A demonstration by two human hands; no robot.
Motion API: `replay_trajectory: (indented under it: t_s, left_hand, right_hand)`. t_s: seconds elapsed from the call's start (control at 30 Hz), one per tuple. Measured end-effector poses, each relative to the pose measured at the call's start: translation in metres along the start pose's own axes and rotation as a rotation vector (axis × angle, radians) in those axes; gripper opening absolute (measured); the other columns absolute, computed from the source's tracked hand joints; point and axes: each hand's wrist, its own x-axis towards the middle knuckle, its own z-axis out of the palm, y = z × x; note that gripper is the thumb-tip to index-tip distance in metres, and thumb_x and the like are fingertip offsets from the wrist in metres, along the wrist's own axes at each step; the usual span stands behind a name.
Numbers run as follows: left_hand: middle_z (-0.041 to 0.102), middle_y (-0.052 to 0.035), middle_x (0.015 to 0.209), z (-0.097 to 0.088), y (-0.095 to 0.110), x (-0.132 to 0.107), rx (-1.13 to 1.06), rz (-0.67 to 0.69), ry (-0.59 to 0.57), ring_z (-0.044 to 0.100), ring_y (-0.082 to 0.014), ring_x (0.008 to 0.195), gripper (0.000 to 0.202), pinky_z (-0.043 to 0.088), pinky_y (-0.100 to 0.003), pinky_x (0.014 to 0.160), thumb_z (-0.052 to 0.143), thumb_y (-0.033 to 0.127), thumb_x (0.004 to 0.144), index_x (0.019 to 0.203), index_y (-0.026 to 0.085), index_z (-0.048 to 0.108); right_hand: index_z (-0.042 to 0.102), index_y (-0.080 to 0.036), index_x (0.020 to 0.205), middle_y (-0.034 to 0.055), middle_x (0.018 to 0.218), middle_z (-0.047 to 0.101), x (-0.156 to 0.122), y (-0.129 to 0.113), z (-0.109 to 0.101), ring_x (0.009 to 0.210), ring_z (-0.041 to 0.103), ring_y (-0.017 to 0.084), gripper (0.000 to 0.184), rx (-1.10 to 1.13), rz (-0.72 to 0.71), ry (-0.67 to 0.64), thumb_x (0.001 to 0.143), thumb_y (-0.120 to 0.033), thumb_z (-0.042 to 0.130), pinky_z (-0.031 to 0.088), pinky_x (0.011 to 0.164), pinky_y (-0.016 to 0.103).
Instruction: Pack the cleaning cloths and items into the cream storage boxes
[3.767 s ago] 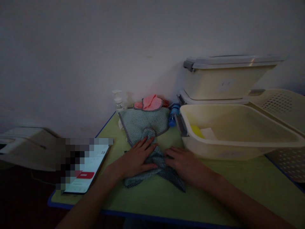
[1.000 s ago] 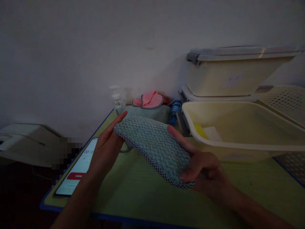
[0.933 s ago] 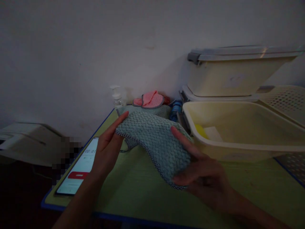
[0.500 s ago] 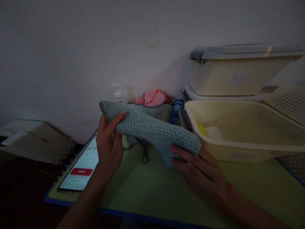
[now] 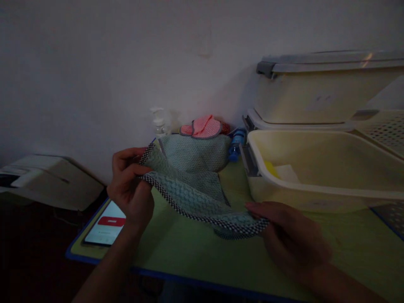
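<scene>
A grey-green textured cleaning cloth (image 5: 186,195) with a black-and-white checked edge hangs between my two hands above the table. My left hand (image 5: 132,185) pinches its left end, fingers closed on the edge. At the lower right corner, my right hand (image 5: 293,237) grips the cloth between thumb and fingers. The middle sags in a loose fold. Behind it lies another grey-green cloth (image 5: 197,151), partly covered by the held one, with a pink cloth (image 5: 206,127) on top.
An open cream bin (image 5: 318,193) with something yellow inside stands at the right. Behind it is a lidded bin (image 5: 293,99). A blue-capped bottle (image 5: 236,144) and a pump bottle (image 5: 158,122) stand near the wall. A lit phone (image 5: 105,227) lies at the table's (image 5: 202,256) left edge.
The cloth has been opened out from a folded strip and lowered, its checked edge now facing me. My left hand shifted left; my right hand moved right and slightly down.
</scene>
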Motion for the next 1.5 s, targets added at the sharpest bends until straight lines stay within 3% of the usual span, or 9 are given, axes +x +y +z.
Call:
replay_trajectory:
  t_s: [0.23,0.43,0.63,0.73,0.87,1.03,1.23,1.4,1.5]
  left_hand:
    - [0.055,-0.0010,0.093,0.000,-0.017,0.009,0.187,-0.176,-0.044,0.055,-0.0159,0.090,0.003,0.047,-0.033,0.079,0.062,0.022,0.075,0.072,0.022,0.063]
    - [0.059,-0.0044,0.102,-0.019,-0.015,0.035,0.434,0.071,-0.196,0.055,-0.0179,0.099,0.011,0.046,-0.034,0.084,0.065,0.023,0.075,0.067,0.017,0.061]
    - [0.065,0.0022,0.077,-0.044,0.001,0.061,0.400,0.122,-0.417,0.058,-0.0120,0.072,0.006,0.045,-0.026,0.067,0.061,0.019,0.078,0.077,0.020,0.067]
    - [0.065,0.0036,0.068,-0.053,0.012,0.064,0.389,0.022,-0.346,0.056,-0.0105,0.065,0.005,0.045,-0.024,0.064,0.064,0.021,0.075,0.075,0.020,0.068]
    - [0.065,0.0034,0.061,-0.064,0.024,0.067,0.226,-0.288,-0.224,0.053,-0.0093,0.056,0.008,0.043,-0.022,0.054,0.072,0.023,0.061,0.067,0.019,0.068]
    - [0.052,0.0025,0.044,-0.078,0.022,0.073,0.018,-0.613,-0.383,0.041,-0.0061,0.043,0.015,0.028,-0.018,0.040,0.072,0.025,0.050,0.048,0.017,0.060]
    - [0.049,-0.0012,0.048,-0.090,0.016,0.074,0.037,-0.577,-0.487,0.044,-0.0095,0.053,0.022,0.031,-0.021,0.046,0.070,0.032,0.052,0.045,0.016,0.057]
    - [0.060,-0.0023,0.053,-0.092,0.003,0.081,0.052,-0.560,-0.637,0.051,-0.0095,0.051,0.017,0.039,-0.023,0.047,0.069,0.032,0.056,0.056,0.015,0.066]
    - [0.055,0.0010,0.041,-0.079,-0.008,0.089,0.077,-0.605,-0.771,0.043,-0.0053,0.036,0.022,0.031,-0.016,0.036,0.070,0.034,0.057,0.063,0.013,0.069]
  right_hand:
    - [0.060,-0.025,0.094,-0.0022,0.070,0.070,0.010,0.001,0.010,0.051,0.063,0.011,0.018,0.031,-0.070,0.024,0.086,-0.014,0.049,0.051,0.049,0.019]
    - [0.064,-0.027,0.093,-0.0023,0.062,0.064,0.027,-0.014,-0.013,0.049,0.060,0.012,0.018,0.011,-0.002,0.035,0.084,-0.017,0.053,0.051,0.051,0.023]
    - [0.068,-0.025,0.083,-0.0067,0.040,0.053,0.041,-0.016,-0.040,0.031,0.045,0.004,0.010,0.298,0.258,0.029,0.081,-0.019,0.060,0.032,0.029,0.013]
    - [0.069,-0.022,0.076,-0.0061,0.036,0.050,0.051,-0.015,-0.049,0.028,0.042,0.004,0.005,0.514,0.417,0.025,0.075,-0.026,0.067,0.028,0.027,0.011]
    - [0.066,-0.021,0.069,-0.0070,0.033,0.047,0.058,-0.017,-0.056,0.026,0.037,0.003,0.016,0.707,0.537,-0.005,0.064,-0.034,0.075,0.023,0.027,0.011]
    - [0.061,-0.019,0.059,-0.0070,0.031,0.041,0.056,-0.019,-0.061,0.025,0.032,0.002,0.028,0.695,0.604,-0.169,0.067,-0.044,0.070,0.020,0.027,0.012]
    - [0.058,-0.017,0.053,-0.0062,0.032,0.040,0.058,-0.022,-0.064,0.027,0.030,0.001,0.036,0.708,0.702,-0.228,0.062,-0.049,0.072,0.021,0.030,0.012]
    - [0.059,-0.019,0.058,-0.0084,0.030,0.037,0.060,-0.015,-0.061,0.025,0.027,0.001,0.028,0.735,0.655,-0.201,0.065,-0.042,0.072,0.017,0.026,0.012]
    - [0.061,-0.019,0.065,-0.0063,0.041,0.051,0.063,-0.006,-0.054,0.030,0.043,0.004,0.023,0.726,0.624,-0.151,0.064,-0.038,0.074,0.030,0.027,0.012]
